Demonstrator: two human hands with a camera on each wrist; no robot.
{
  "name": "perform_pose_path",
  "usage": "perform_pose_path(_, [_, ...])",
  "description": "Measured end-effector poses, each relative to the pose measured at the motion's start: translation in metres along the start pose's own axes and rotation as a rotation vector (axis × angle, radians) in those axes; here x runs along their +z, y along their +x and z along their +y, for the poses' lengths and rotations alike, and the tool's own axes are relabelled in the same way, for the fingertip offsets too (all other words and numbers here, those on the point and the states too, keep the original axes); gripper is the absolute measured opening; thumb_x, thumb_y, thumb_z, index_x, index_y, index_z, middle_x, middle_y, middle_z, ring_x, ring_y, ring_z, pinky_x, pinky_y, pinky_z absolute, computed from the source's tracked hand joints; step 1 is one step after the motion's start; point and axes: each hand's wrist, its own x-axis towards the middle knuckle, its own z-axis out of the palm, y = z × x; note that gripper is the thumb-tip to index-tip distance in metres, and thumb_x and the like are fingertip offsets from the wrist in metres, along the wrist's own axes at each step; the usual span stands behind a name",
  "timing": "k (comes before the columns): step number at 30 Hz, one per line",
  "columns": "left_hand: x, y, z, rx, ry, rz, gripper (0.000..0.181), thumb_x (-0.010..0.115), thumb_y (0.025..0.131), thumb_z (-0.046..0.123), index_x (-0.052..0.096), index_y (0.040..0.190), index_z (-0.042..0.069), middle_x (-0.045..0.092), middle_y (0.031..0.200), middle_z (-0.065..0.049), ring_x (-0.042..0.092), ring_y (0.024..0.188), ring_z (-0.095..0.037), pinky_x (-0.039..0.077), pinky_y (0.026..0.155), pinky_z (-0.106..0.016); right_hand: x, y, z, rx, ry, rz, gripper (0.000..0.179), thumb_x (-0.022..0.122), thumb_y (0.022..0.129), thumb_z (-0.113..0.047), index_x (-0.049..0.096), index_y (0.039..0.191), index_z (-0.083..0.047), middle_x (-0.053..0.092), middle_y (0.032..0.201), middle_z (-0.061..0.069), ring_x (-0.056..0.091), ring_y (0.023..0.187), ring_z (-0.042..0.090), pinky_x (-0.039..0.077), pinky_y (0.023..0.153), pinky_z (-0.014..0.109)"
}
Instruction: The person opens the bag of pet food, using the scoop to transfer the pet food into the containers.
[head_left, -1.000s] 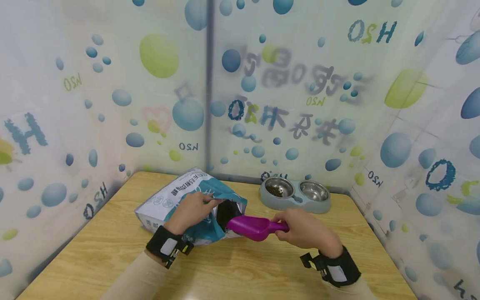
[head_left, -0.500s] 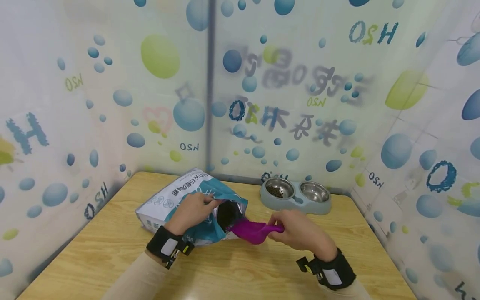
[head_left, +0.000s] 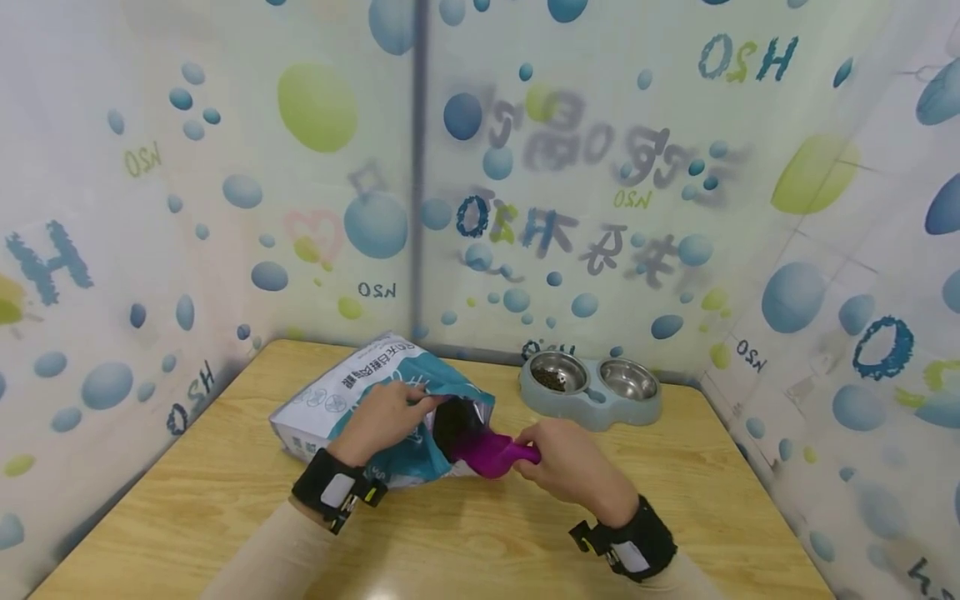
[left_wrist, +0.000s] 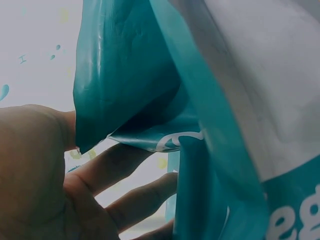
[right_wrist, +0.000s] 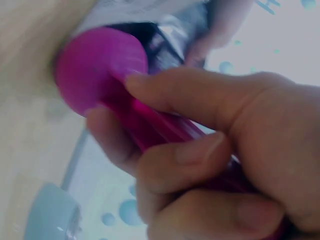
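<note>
A white and teal bag lies on its side on the table, its mouth facing right with dark contents inside. My left hand pinches the upper edge of that mouth between thumb and fingers; the left wrist view shows the teal film between them. My right hand grips the handle of a purple scoop, fingers curled round it in the right wrist view. The scoop's front end is inside the bag's mouth, so its tip is hidden.
Behind the right hand stands a grey-blue double pet bowl with two steel dishes. Brown kibble lies in its left dish. The wooden table meets a patterned curtain at the back and sides.
My right hand has moved left with the purple scoop, pushing it deeper into the bag's mouth. The left hand keeps its hold on the bag, and the bowl stays put.
</note>
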Motion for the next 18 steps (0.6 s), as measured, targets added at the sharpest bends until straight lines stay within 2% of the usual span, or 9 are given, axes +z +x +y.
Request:
perform_pose_path(5, [0.001,0.001,-0.001,0.001,0.010,0.002,0.061,0.067,0.118,0.039,0.039,0.067,0.021,0.032,0.066,0.008,0.040,0.059,-0.012,0.029,0.057,-0.025,0.021,0.011,-0.002,0.023,0.041,0.030,0.017,0.091,0.100,-0.012,0.088,0.112,-0.001,0.073,0.084,0.000,0.057,0.068,0.009,0.043,0.060,0.023])
perform_pose_path(10, [0.001,0.002,-0.001,0.004,0.017,-0.008,0.062,0.067,0.118,0.039,0.039,0.066,0.022,0.033,0.065,0.008,0.040,0.058,-0.011,0.029,0.057,-0.025,0.038,0.019,0.001,0.048,0.085,0.039,0.016,0.089,0.101,-0.010,0.085,0.113,-0.001,0.073,0.086,0.001,0.059,0.070,0.010,0.046,0.061,0.023])
perform_pose_path(18, [-0.001,0.002,-0.002,0.014,0.034,-0.004,0.061,0.067,0.118,0.041,0.041,0.066,0.022,0.034,0.064,0.008,0.040,0.058,-0.011,0.029,0.056,-0.025,0.051,0.026,0.007,0.034,0.076,0.084,0.018,0.090,0.100,-0.011,0.081,0.114,-0.004,0.076,0.092,0.003,0.060,0.075,0.010,0.049,0.065,0.025])
